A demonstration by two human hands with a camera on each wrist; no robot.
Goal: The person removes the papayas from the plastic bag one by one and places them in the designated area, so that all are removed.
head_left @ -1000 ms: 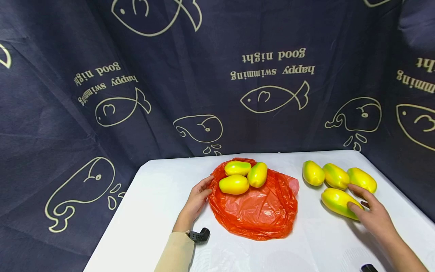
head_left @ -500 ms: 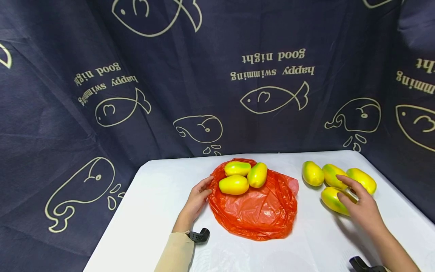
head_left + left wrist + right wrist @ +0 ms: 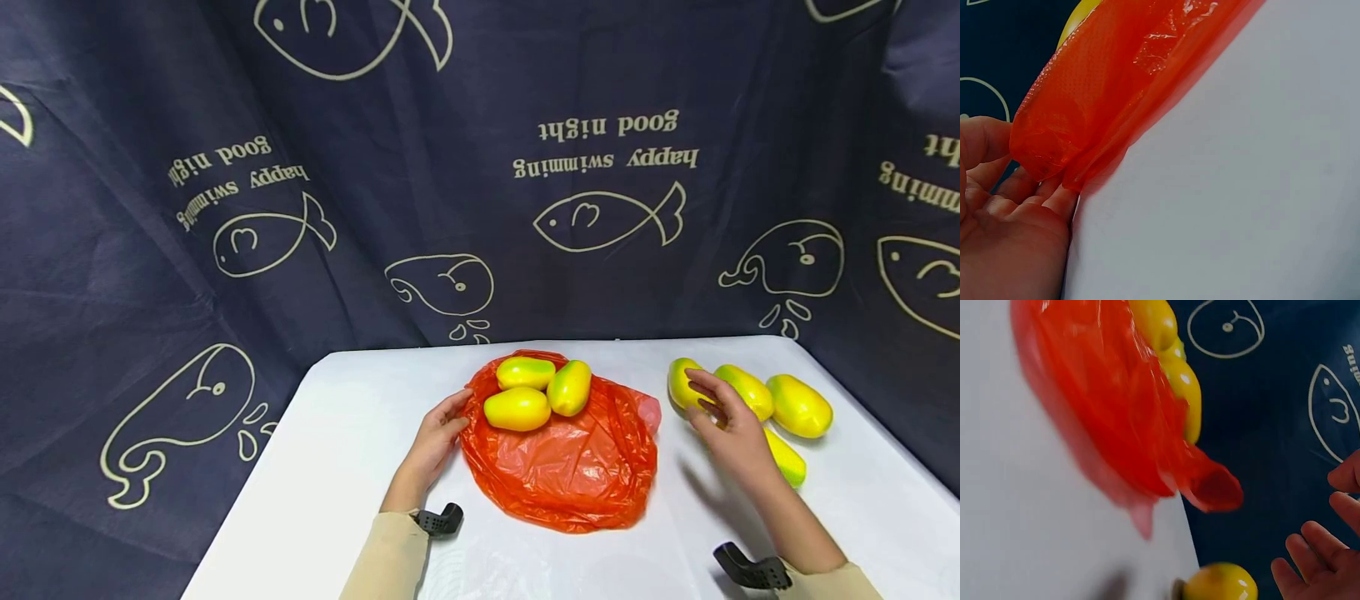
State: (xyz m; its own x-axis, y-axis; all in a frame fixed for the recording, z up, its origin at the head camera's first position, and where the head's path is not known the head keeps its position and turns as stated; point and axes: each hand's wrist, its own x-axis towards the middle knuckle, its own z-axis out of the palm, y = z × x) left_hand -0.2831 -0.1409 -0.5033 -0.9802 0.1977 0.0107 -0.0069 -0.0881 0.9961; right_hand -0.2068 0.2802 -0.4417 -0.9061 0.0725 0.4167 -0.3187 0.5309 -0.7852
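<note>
A red plastic bag (image 3: 577,479) lies spread on the table, its mouth open. Three oval yellow-green fruits (image 3: 517,409), like mangoes or papayas, sit together at its back left. My left hand (image 3: 433,442) pinches the bag's left edge; in the left wrist view its thumb and fingers (image 3: 1054,203) are on either side of the plastic. At the right, my right hand (image 3: 731,437) hovers with fingers spread and nothing between them. Its fingertips overlap the leftmost loose fruit (image 3: 682,385) in the head view. In the right wrist view that hand is apart from a yellow fruit (image 3: 1221,582).
Two more loose fruits, a middle one (image 3: 748,392) and a right one (image 3: 801,407), stand at the back right. A nearer fruit (image 3: 786,460) is partly hidden behind my right hand. A dark fish-print curtain (image 3: 480,167) rises behind the white table (image 3: 322,467).
My right hand has moved left from the nearer fruit to the leftmost loose one. The left hand and the bag have stayed in place.
</note>
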